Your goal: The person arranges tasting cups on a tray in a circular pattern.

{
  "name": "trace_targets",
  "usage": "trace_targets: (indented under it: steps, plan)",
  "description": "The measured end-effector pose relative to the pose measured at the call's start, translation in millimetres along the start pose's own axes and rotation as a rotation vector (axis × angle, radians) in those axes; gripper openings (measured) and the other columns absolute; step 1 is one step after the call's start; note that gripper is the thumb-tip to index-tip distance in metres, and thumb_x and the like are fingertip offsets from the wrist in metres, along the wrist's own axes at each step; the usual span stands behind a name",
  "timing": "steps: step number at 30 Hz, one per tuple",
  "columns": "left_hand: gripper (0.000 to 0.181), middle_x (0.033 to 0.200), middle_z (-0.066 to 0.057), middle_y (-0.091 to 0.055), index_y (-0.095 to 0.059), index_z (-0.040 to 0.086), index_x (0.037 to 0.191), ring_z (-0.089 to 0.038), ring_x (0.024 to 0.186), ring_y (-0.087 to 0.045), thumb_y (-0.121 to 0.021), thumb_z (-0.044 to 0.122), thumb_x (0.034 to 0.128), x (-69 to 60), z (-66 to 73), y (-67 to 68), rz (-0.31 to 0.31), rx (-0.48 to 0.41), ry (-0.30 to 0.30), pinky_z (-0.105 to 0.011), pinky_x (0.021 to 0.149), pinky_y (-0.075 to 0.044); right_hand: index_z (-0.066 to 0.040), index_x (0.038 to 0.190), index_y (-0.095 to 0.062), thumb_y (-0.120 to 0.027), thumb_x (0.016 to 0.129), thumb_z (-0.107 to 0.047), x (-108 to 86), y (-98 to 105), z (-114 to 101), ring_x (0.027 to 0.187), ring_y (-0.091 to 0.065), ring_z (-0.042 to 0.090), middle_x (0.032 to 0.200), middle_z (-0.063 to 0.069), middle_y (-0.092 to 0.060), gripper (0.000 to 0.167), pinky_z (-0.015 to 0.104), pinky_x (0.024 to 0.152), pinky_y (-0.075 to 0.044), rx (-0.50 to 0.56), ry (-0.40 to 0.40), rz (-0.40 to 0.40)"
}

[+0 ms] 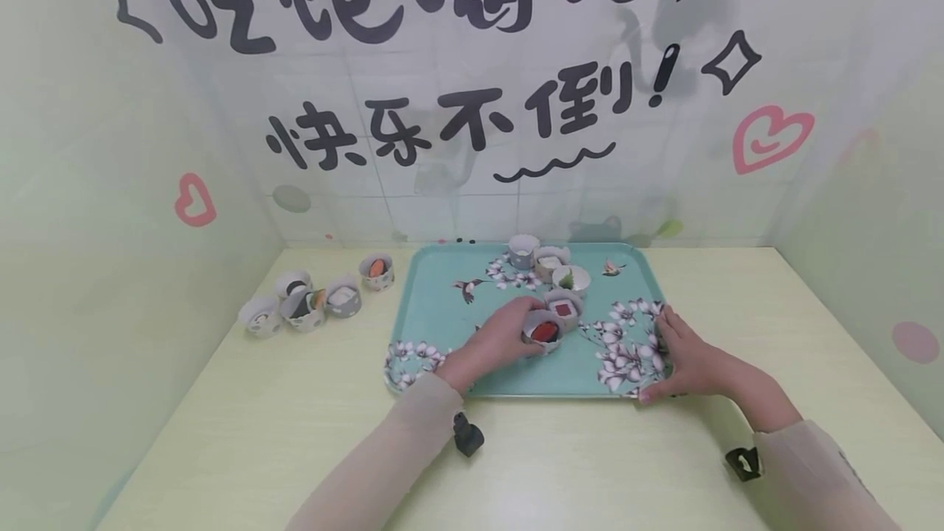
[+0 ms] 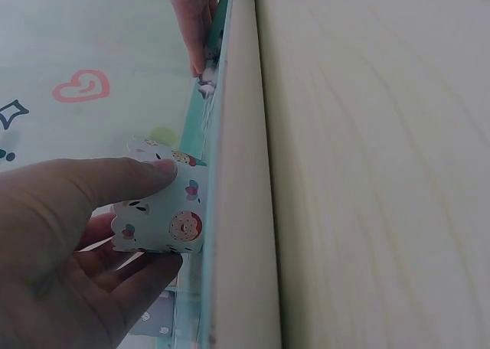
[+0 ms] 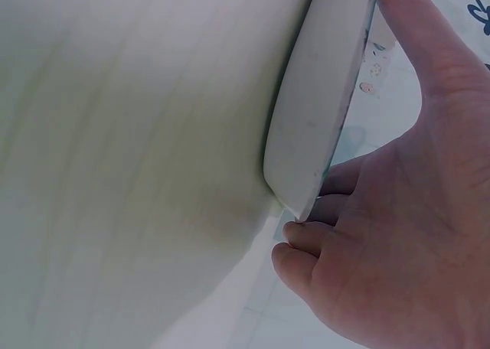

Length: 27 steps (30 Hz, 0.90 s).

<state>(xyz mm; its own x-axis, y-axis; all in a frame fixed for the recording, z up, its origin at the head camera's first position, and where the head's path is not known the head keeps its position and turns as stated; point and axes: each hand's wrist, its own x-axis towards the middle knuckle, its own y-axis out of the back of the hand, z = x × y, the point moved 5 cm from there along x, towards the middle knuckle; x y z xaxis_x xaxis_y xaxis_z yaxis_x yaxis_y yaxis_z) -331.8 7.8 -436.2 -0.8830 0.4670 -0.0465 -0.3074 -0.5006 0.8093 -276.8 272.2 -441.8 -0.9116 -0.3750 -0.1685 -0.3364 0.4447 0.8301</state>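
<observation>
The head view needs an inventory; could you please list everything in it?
Tray: one, teal with floral prints, on the table.
Held cup: one, pale patterned, near end of the tray's row.
Other tray cups: four, greyish, behind it.
Table cups: five, greyish, left of the tray.
Cup contents: several, mixed colours, too small to identify.
Table: one, pale yellow, underneath.
Walls: three, pale, back and sides.
Lettering and line drawings: several, black, on walls.
Hearts: two, pink, on walls.
Spots: several, pink or grey, on walls.
Wrist devices: two, black, at the cuffs.
Sleeves: two, beige, on forearms.
Left grip: one, bare, around the held cup.
Right grip: one, bare, at the tray's near right corner.
</observation>
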Motion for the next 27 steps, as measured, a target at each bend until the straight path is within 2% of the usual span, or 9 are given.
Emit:
trace_targets:
  steps: [5, 11, 20, 27]
  plan:
    - [0.066, 0.146, -0.005, -0.052, -0.047, 0.014, 0.144, -0.021, 0.136, -0.049, -0.079, 0.020, 0.0866, -0.7, -0.1, -1.0, -0.003, -0.014, -0.008, -0.039, 0.113, -0.045, 0.023, 0.148, -0.004, -0.090, 0.067, -0.042, 0.4, 0, 0, 0.144, 0.001, 0.061, 0.155, 0.046, 0.007, 0.134, 0.073, 0.114, -0.015, 0.004, 0.000, -0.001]
    - [0.070, 0.147, -0.004, -0.052, -0.045, 0.015, 0.146, -0.020, 0.137, -0.050, -0.079, 0.021, 0.0859, -1.5, -4.2, 0.8, -0.003, -0.035, 0.009, -0.038, 0.114, -0.044, 0.024, 0.147, -0.005, -0.090, 0.068, -0.042, 0.7, -1, 1, 0.144, 0.001, 0.061, 0.155, 0.046, 0.006, 0.134, 0.073, 0.114, -0.014, -0.007, 0.003, 0.001]
    - [0.066, 0.141, -0.005, -0.057, -0.045, 0.014, 0.145, -0.021, 0.129, -0.057, -0.077, 0.021, 0.0876, -5.0, -12.8, 9.6, 0.016, -0.068, 0.004, -0.036, 0.109, -0.048, 0.024, 0.147, -0.005, -0.089, 0.070, -0.042, 0.8, -2, 6, 0.144, 0.000, 0.061, 0.155, 0.046, 0.006, 0.132, 0.073, 0.114, -0.015, -0.028, 0.014, 0.007]
    - [0.066, 0.140, -0.004, -0.058, -0.045, 0.013, 0.145, -0.022, 0.129, -0.057, -0.077, 0.020, 0.0875, -7.8, -21.4, 18.6, 0.031, -0.126, 0.028, -0.037, 0.108, -0.049, 0.024, 0.147, -0.005, -0.089, 0.069, -0.042, 1.7, -2, 4, 0.144, 0.000, 0.062, 0.154, 0.046, 0.006, 0.133, 0.073, 0.114, -0.015, -0.021, 0.012, 0.005]
